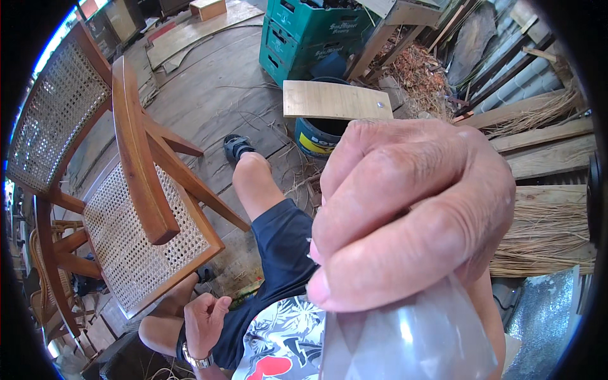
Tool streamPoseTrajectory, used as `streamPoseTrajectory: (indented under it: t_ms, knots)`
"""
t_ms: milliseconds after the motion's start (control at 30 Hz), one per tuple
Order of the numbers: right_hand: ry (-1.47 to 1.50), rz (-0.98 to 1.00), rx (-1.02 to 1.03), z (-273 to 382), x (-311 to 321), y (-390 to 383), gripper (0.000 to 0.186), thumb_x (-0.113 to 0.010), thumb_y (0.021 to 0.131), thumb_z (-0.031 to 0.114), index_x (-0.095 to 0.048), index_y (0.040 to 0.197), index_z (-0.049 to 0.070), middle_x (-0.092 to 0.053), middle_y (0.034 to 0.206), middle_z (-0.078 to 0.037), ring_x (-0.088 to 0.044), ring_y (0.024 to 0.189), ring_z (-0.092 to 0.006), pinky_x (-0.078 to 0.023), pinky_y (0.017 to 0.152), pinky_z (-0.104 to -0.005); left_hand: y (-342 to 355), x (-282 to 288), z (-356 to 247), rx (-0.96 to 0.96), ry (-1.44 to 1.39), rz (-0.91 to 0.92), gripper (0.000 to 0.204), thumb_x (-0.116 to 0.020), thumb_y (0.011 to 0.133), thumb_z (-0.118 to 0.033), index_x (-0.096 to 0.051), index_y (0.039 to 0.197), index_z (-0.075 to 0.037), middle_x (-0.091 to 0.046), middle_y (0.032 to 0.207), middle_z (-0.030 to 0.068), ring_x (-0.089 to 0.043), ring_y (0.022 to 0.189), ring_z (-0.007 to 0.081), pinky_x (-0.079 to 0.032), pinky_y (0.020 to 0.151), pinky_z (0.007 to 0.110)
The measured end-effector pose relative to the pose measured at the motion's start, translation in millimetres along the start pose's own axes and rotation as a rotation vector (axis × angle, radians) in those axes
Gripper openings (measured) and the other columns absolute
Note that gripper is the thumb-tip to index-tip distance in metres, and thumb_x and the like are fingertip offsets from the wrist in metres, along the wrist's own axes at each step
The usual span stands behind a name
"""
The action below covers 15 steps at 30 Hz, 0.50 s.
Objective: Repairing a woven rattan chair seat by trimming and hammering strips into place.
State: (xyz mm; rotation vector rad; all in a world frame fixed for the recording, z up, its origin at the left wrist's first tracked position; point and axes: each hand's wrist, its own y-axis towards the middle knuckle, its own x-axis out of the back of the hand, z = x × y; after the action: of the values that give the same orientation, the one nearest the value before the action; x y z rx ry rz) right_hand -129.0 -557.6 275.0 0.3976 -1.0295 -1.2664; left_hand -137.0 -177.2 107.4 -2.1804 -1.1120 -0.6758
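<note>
Very close to the view, my right hand [418,209] is closed, its fingers curled and pressed together. A clear plastic piece [405,332], bag or sheet I cannot tell, hangs beneath those fingers, and a small pale edge shows at the fingertips. My left hand [206,323] rests low by my thigh, its fingers curled with the thumb up and nothing visible in it. A metal watch circles that wrist. Beside it on the left stands a wooden armchair [144,177] with a woven cane seat [139,228] and cane back.
Stacked green crates [310,38] stand at the far side. Before them, a wooden board [335,99] lies across a dark bucket [313,136]. Bundles of dry strands [541,234] and planks [548,155] line the right. Another cane chair [47,272] sits behind the armchair.
</note>
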Motion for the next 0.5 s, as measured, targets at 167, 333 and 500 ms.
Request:
streamPoseTrajectory:
  t_ms: [167,333,500]
  knots:
    - [-0.020,0.014,0.045,17,5,3,0.021,-0.081,0.085,0.020,-0.076,0.094,0.002,-0.074,0.088,-0.016,-0.071,0.075,-0.0254,-0.056,0.065,-0.0329,2,-1,3,0.003,-0.203,-0.017,0.039,-0.062,0.106,-0.027,-0.063,0.081,0.002,-0.064,0.067,0.0092,-0.060,0.060,0.0170,-0.046,0.058,0.033]
    - [-0.048,0.013,0.080,31,8,5,0.020,-0.081,0.086,0.021,-0.077,0.094,0.002,-0.074,0.087,-0.015,-0.070,0.074,-0.0248,-0.056,0.065,-0.0325,2,1,-1,-0.074,-0.207,-0.051,0.028,-0.064,0.104,-0.022,-0.065,0.093,0.003,-0.067,0.079,0.0099,-0.063,0.066,0.0167,-0.050,0.062,0.030]
    - [-0.073,0.010,0.093,43,8,7,0.021,-0.080,0.086,0.021,-0.077,0.094,0.003,-0.074,0.087,-0.015,-0.070,0.073,-0.0241,-0.056,0.064,-0.0321,-2,4,-4,-0.087,-0.168,0.005,0.018,-0.068,0.101,-0.014,-0.068,0.102,0.004,-0.070,0.086,0.0104,-0.066,0.072,0.0147,-0.053,0.067,0.028]
